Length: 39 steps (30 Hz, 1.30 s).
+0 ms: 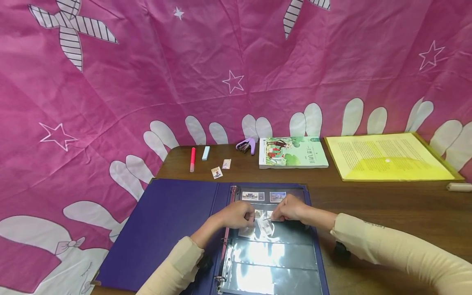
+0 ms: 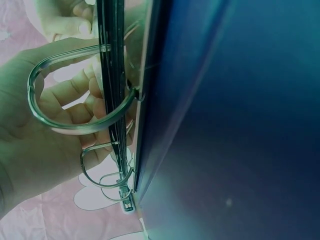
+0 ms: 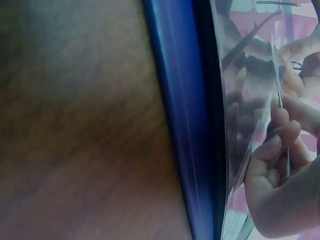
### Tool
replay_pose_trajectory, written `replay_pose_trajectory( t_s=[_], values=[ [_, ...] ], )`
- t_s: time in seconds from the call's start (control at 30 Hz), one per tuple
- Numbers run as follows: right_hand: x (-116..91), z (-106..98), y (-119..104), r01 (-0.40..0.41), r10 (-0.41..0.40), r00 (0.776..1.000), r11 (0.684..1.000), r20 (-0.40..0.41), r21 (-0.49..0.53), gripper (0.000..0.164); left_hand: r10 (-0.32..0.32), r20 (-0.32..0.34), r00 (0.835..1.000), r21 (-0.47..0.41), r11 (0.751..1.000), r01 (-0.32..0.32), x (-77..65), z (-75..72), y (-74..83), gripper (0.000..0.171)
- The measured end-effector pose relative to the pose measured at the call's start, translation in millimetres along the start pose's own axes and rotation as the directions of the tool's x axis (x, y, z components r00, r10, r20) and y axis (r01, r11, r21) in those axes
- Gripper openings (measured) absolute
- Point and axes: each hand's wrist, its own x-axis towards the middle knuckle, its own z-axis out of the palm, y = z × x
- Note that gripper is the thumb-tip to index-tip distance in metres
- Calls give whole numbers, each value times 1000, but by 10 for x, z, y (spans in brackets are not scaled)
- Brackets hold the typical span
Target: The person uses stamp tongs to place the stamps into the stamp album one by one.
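Observation:
An open stamp album with a dark page of clear pockets lies before me. My right hand pinches slim metal tweezers, their tip pointing left over the page. My left hand has curled fingers at the page's left side. Its thumb and fingertip appear to pinch the clear pocket strip, though glare blurs the contact. Between both hands a pale stamp sits tilted at a pocket. Two stamps, a wide one and a purplish one, fill the top row. Others below are partly covered by my hands.
Metal rings stand up along the album's spine; its blue cover spreads left. Behind lie two loose stamps, a red marker, a light-blue stick, a purple stapler, a book and a yellow folder.

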Motion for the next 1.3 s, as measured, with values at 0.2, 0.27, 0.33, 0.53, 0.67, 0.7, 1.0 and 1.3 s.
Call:
replay_pose_trajectory(
  t_s=[0.2,0.27,0.33,0.53,0.67,0.7,1.0,1.3],
  values=[
    [-44,56,-4,-15,16,998,1000,-67,18,11,-3,0,1000,-20,1000,3,-8,-1,4,20],
    [-69,74,1,-23,23,995,1000,-97,-1,10,-5,3,1000,-24,1000,5,-7,-1,3,21],
    [-103,92,3,-34,31,991,999,-127,-26,10,-5,4,1000,-30,1000,5,-8,-3,3,21],
    [-179,102,13,-63,51,986,996,-158,-70,10,-3,1,1000,-36,999,4,-10,-3,-7,19],
    [-186,61,16,-47,39,993,996,-110,-75,11,-5,2,1000,-41,999,5,-11,-7,-8,19],
    [-181,47,18,-42,35,995,997,-93,-72,11,-4,2,1000,-39,999,5,-10,-8,-7,19],
    [-28,-134,-26,-13,25,992,995,127,-97,18,-25,4,1000,-59,998,25,-14,-9,30,18],
    [221,-236,-152,50,16,946,980,323,-193,15,-42,6,999,-63,997,42,-20,-4,32,19]
  ],
)
